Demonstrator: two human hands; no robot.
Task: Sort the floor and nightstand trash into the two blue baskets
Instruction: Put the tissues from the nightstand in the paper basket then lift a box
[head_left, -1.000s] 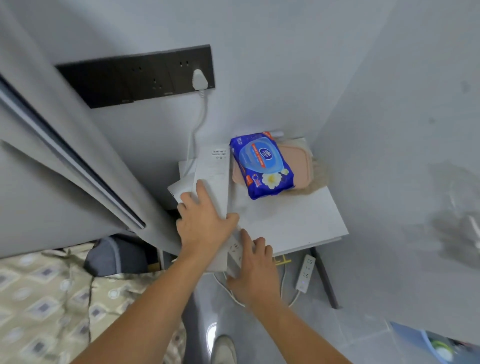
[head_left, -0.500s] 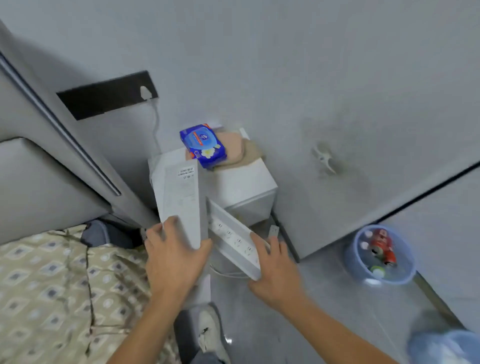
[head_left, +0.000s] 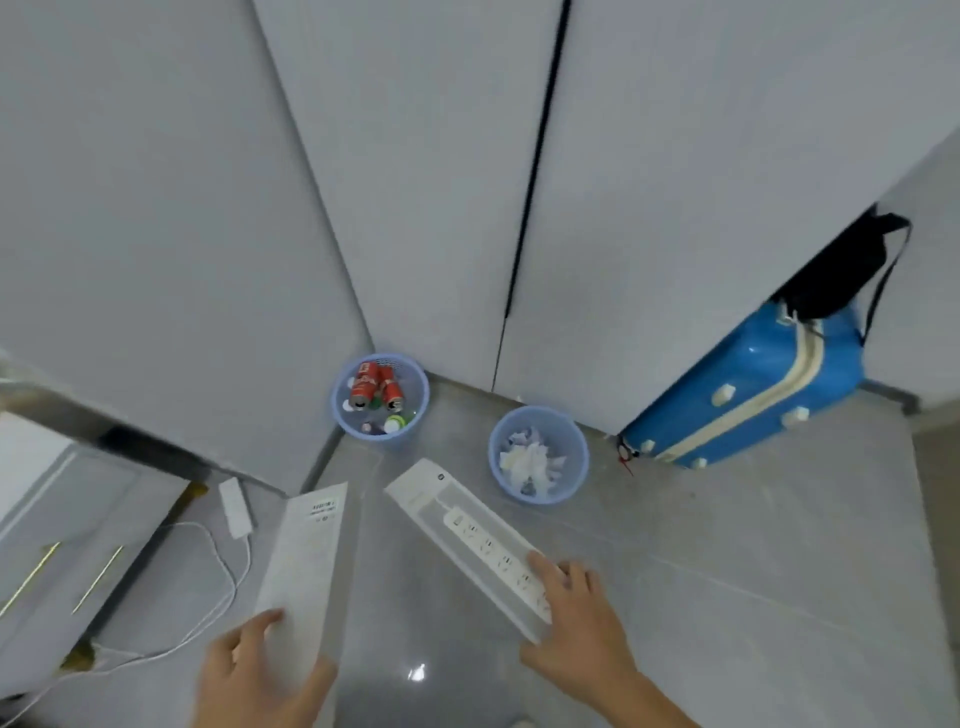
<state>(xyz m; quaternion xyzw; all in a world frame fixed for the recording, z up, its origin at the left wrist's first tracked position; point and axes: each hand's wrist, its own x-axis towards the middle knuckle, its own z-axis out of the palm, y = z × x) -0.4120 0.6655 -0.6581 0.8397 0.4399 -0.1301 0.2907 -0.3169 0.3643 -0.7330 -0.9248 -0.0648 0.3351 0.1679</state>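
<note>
My left hand (head_left: 257, 675) grips the near end of a long white box (head_left: 305, 556) with a small label at its far end. My right hand (head_left: 582, 618) holds a second long white box (head_left: 467, 535) printed with a power strip; its far end points toward the baskets. Two blue baskets stand on the grey floor by the wall. The left basket (head_left: 381, 397) holds red cans and small bottles. The right basket (head_left: 538, 454) holds crumpled white paper. Both boxes hang in the air above the floor, short of the baskets.
A blue suitcase (head_left: 743, 395) with a black bag (head_left: 841, 270) on top leans against the wall at right. The white nightstand (head_left: 57, 525) is at lower left. A white power strip (head_left: 236, 506) and its cable (head_left: 208, 587) lie on the floor beside it.
My view has swung right from the nightstand to the two baskets. Both hands have lifted the white boxes off the nightstand and carried them out over the floor.
</note>
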